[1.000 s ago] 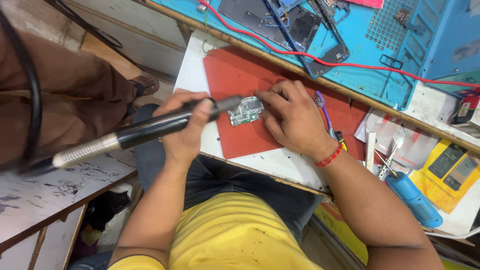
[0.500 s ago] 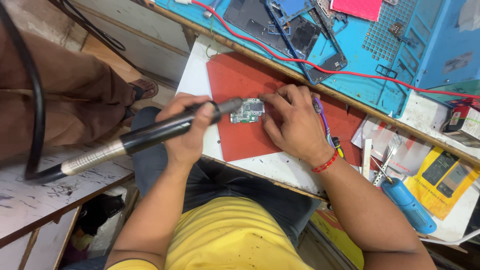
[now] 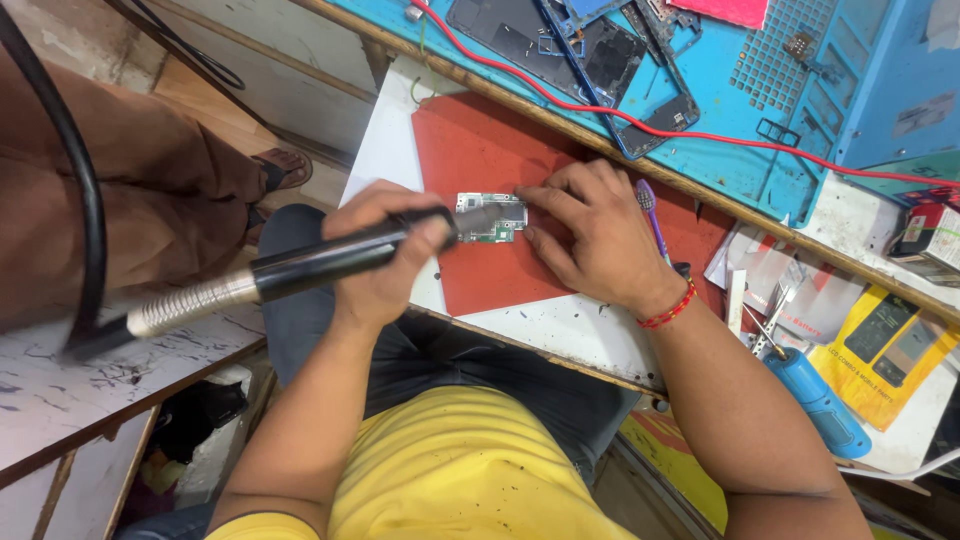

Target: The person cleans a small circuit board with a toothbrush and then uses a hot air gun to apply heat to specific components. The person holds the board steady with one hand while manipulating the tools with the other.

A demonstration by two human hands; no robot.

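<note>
One small circuit board (image 3: 490,217), green with metal shield cans, lies flat on the red work mat (image 3: 470,150), near the mat's middle. It is judged light, thin and stiff, with fragile surface parts; the bare edges look like the safest place to take hold, not the populated face. Right hand (image 3: 590,235): fingers spread narrow, fingertips (image 3: 528,198) pressing on the board's right edge and pinning it to the mat. Left hand (image 3: 385,260): closed around the black handle of a hot-air tool (image 3: 300,270), whose nozzle sits just over the board's left end; a heavy black hose (image 3: 85,200) trails from the tool's metal rear. Purple toothbrush (image 3: 650,215) lies on the mat just beside the right hand. Beyond the mat, a blue repair mat (image 3: 780,100) carries opened phone frames (image 3: 600,60) and a red wire (image 3: 700,135). Blue cylindrical tool (image 3: 815,400) rests near the right forearm, well apart from the board.
</note>
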